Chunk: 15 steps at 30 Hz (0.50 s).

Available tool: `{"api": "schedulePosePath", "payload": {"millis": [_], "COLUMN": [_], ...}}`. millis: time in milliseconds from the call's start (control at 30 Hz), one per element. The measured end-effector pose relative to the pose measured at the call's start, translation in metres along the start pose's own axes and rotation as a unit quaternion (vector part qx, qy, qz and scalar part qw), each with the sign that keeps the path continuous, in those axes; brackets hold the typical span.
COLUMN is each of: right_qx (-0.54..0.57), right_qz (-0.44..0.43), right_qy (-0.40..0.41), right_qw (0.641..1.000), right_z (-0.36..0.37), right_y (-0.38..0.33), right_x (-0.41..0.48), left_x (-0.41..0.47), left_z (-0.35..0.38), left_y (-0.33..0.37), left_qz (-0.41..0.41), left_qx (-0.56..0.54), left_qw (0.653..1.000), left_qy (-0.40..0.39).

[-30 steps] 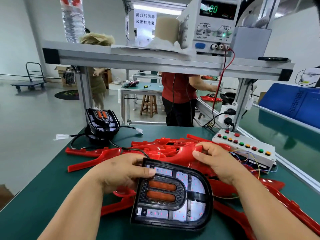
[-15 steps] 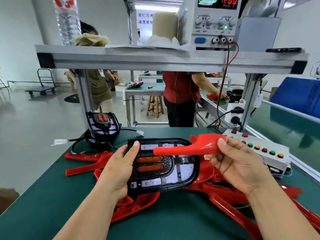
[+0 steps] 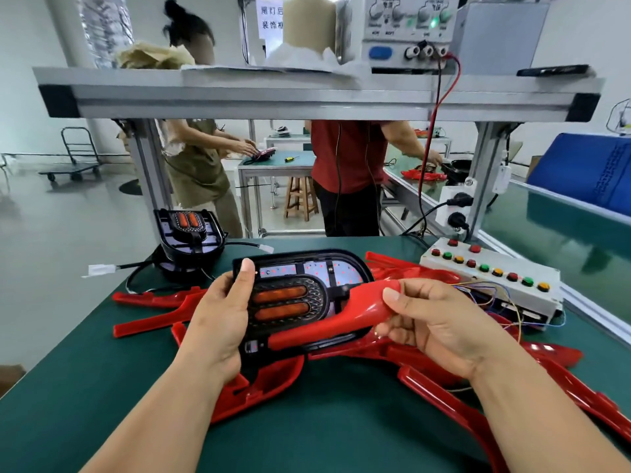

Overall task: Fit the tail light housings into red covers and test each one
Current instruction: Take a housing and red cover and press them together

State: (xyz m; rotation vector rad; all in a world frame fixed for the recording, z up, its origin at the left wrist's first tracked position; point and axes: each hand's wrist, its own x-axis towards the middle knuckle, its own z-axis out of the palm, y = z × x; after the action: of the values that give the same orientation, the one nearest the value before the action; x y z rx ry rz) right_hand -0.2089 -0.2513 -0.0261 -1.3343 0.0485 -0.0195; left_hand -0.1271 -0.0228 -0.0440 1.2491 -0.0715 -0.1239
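housing (image 3: 290, 298) in left hand (image 3: 218, 322), cover (image 3: 341, 322) in right hand (image 3: 440, 326)

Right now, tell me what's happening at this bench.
A person is fitting a tail light. The left hand grips a black housing by its end; the right hand holds a red cover laid across the housing's face, not yet seated. More red covers lie on the green table, another housing sits behind, and a button box stands to the right.

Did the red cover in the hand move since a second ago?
Yes. The right hand lifted the red cover off the pile, leftward from the button box, onto the tail light.
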Motion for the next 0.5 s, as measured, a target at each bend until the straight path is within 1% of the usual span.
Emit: {"api": "schedulePosePath", "payload": {"millis": [133,200,333,500], "right_qx": [-0.009,-0.062,-0.227,-0.31], "right_qz": [0.019,0.023,-0.026,-0.095], "right_qy": [-0.003,0.006,0.046,0.061], "right_qw": [1.0,0.998,0.973,0.944], "right_z": [-0.001,0.001,-0.002,-0.002], "right_y": [0.002,0.006,0.013,0.016], "right_x": [0.001,0.002,0.007,0.007], "left_x": [0.001,0.0,0.0,-0.003], "left_z": [-0.001,-0.001,-0.001,0.0], "left_y": [0.0,-0.001,0.001,0.004], "left_qz": [0.008,0.005,-0.003,-0.003], "left_qx": [0.006,0.005,-0.003,-0.016], "left_qw": [1.0,1.0,1.0,1.0], "left_qy": [-0.003,-0.008,-0.017,-0.026]}}
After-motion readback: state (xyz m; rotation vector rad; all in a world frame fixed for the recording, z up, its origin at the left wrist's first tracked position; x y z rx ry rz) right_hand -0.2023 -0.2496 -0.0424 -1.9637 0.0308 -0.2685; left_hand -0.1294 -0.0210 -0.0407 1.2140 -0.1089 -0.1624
